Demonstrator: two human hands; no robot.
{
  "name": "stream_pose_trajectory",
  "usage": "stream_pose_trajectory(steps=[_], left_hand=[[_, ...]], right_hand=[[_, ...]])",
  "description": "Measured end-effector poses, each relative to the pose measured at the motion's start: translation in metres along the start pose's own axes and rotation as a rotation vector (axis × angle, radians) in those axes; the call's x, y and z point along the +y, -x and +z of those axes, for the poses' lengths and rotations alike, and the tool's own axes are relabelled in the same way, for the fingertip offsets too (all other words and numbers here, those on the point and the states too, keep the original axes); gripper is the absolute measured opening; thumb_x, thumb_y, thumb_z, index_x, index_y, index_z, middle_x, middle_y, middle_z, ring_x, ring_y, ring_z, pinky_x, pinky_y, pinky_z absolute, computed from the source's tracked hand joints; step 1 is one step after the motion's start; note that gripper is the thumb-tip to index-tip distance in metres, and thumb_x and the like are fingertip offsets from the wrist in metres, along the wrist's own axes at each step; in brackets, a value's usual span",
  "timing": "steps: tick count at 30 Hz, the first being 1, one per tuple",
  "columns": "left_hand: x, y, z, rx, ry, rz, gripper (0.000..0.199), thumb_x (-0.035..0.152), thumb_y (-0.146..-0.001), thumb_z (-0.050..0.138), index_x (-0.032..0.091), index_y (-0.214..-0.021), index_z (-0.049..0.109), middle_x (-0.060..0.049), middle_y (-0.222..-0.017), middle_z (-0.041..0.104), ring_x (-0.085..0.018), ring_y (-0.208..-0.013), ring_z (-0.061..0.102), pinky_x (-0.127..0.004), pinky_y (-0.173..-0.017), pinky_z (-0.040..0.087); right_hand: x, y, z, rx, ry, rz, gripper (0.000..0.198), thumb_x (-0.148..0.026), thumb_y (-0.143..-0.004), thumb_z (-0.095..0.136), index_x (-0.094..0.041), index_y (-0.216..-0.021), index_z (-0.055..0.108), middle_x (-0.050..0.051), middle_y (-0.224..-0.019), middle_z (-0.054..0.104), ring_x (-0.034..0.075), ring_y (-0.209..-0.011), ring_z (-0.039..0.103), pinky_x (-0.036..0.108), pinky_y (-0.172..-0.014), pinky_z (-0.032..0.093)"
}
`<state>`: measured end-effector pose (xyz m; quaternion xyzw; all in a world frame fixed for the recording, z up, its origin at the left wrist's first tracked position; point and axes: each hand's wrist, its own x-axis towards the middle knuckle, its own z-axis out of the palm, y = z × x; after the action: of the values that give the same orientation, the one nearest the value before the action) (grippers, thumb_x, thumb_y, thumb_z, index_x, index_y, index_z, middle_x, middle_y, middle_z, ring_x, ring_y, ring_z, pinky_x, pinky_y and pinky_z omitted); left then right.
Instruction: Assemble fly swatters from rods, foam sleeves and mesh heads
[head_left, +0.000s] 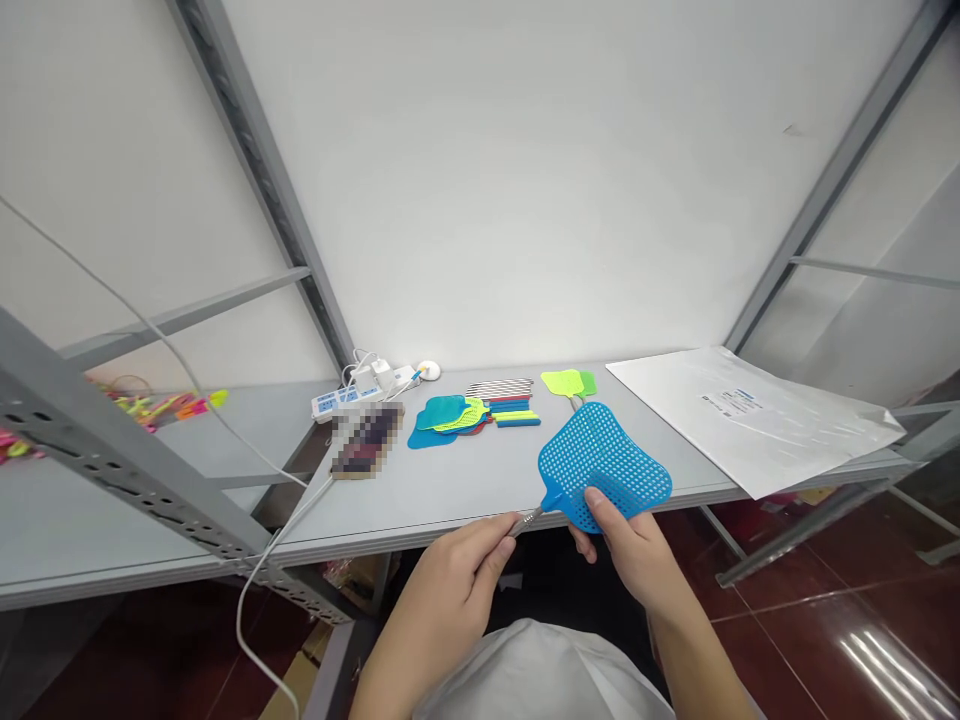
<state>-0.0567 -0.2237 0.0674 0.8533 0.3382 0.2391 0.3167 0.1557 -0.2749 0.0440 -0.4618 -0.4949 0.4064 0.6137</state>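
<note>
A blue fly swatter (592, 455) with a perforated head is held in front of the table's near edge. My left hand (469, 570) is closed on its metal rod, just below the neck. My right hand (626, 545) pinches the lower edge of the blue head, thumb on top and fingers underneath. Farther back on the table lie a green and yellow-green swatter head (568, 382), a pile of swatter heads (446, 415) in blue, teal and yellow, several coloured handle tubes (516, 412) and a bundle of metal rods (500, 389).
A large white plastic bag (757, 420) with a label overhangs the right front edge of the table. At left are a blurred-out phone-like object (369, 442), a power strip (349, 402) with plugs and a white cable (259, 585). Metal shelf posts (247, 150) flank the table.
</note>
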Motion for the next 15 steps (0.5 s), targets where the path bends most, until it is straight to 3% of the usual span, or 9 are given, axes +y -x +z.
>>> stream_pose_trajectory(steps=[7, 11, 15], left_hand=[[0.006, 0.001, -0.004, 0.002, 0.037, 0.018, 0.032, 0.032, -0.102, 0.039, 0.029, -0.122, 0.064, -0.002, -0.109, 0.072, -0.02, -0.101, 0.066, -0.028, -0.086, 0.05], [-0.001, 0.0, -0.002, 0.096, -0.102, 0.05, 0.031, 0.029, -0.102, 0.038, 0.024, -0.118, 0.065, -0.006, -0.109, 0.072, -0.022, -0.098, 0.067, -0.03, -0.084, 0.05], [-0.003, 0.0, 0.002, 0.164, -0.279, 0.087, 0.031, 0.025, -0.101, 0.037, 0.023, -0.116, 0.063, -0.006, -0.096, 0.07, -0.021, -0.084, 0.067, -0.029, -0.072, 0.048]], right_hand=[[0.002, 0.0, 0.003, -0.081, 0.029, 0.08, 0.045, -0.049, -0.098, 0.043, -0.022, -0.063, 0.045, -0.004, -0.055, 0.043, 0.013, -0.054, 0.045, 0.03, -0.06, 0.042], [0.006, -0.002, 0.01, -0.056, -0.008, 0.079, 0.044, -0.053, -0.096, 0.046, -0.024, -0.064, 0.041, -0.005, -0.054, 0.037, 0.013, -0.053, 0.041, 0.03, -0.059, 0.044], [0.008, -0.002, 0.013, -0.076, 0.036, 0.067, 0.045, -0.052, -0.098, 0.039, -0.024, -0.063, 0.04, -0.005, -0.056, 0.036, 0.014, -0.055, 0.043, 0.032, -0.063, 0.045]])
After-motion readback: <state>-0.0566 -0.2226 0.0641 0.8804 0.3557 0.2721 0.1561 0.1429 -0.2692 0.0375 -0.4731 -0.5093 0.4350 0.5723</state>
